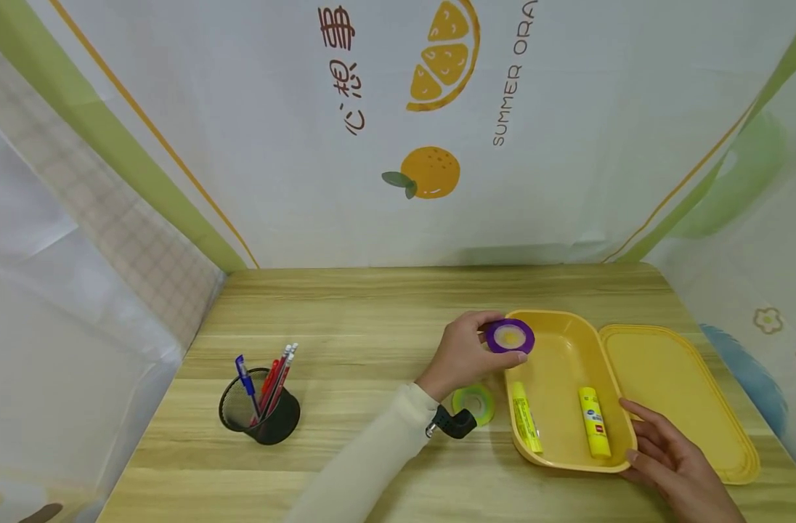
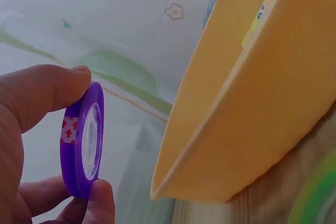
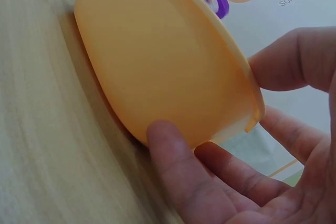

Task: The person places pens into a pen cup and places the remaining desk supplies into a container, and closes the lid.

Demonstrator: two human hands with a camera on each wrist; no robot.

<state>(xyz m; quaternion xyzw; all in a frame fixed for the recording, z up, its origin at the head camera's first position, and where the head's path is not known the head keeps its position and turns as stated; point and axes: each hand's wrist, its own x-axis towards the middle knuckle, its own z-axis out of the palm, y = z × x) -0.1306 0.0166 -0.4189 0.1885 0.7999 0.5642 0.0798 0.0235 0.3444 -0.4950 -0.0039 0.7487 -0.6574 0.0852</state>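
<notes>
My left hand pinches a roll of purple tape between thumb and fingers, just over the left rim of an open yellow box. In the left wrist view, the purple tape roll stands on edge in the fingers, beside the box's outer wall. At the box's near right corner my right hand holds the rim and side, fingers spread around the corner. Inside the box lie a yellow glue stick on the right and a slim yellow tube along the left wall.
A green and yellow tape roll lies left of the box, partly behind the left wrist's camera. The yellow lid lies to the box's right. On the table's left stands a black mesh cup with pens and pencils.
</notes>
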